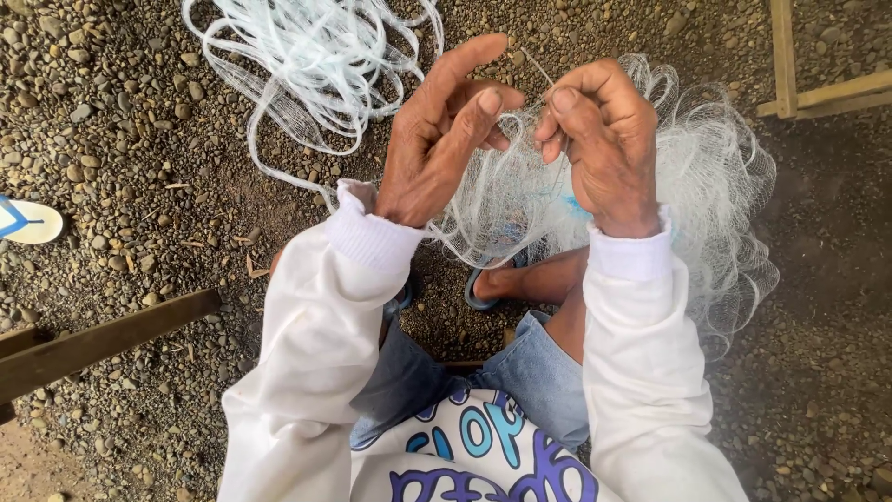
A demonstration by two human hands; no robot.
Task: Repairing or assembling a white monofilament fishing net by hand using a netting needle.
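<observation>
Your left hand and right hand meet at twelve o'clock above your knees, both pinching the fine white net that spills toward three o'clock. The right pinches a thin strand between thumb and forefinger; the left grips mesh with its forefinger raised. You seem mid-knot or mid-mend; the next pull likely needs steady tension. Loose line coils at eleven o'clock on the gravel.
</observation>
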